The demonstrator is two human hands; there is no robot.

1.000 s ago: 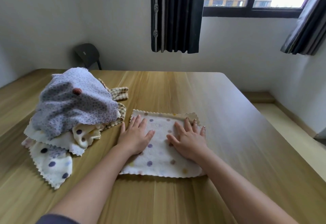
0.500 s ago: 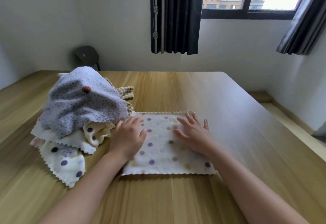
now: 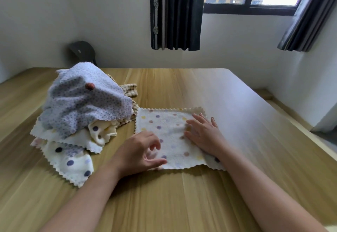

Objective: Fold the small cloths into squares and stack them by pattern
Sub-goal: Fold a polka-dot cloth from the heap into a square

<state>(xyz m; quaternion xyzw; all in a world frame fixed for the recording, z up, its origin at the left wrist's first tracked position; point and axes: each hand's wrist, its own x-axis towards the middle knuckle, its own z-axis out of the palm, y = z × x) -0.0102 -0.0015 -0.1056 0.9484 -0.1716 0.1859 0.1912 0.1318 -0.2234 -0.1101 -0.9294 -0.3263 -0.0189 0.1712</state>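
A cream cloth with pastel polka dots (image 3: pixel 169 131) lies flat on the wooden table (image 3: pixel 182 195). My right hand (image 3: pixel 202 135) presses flat on its right half, fingers straight. My left hand (image 3: pixel 140 151) is at the cloth's near-left corner, blurred, with fingers curled and thumb stretched along the near edge. That corner is hidden under the hand, so a grip on it cannot be made out. To the left sits a loose pile: a lilac dotted cloth (image 3: pixel 82 100) on top, cream cloths with dark dots (image 3: pixel 71 160) below, and a checked cloth (image 3: pixel 130 89) behind.
The table's right edge (image 3: pixel 291 122) runs diagonally, with floor beyond it. A dark chair back (image 3: pixel 82 51) stands behind the pile against the wall. Curtains hang beside the window at the back.
My left hand slid from the cloth's left edge toward its near-left corner and curled its fingers. My right hand moved a little to the right and stays flat on the cloth.
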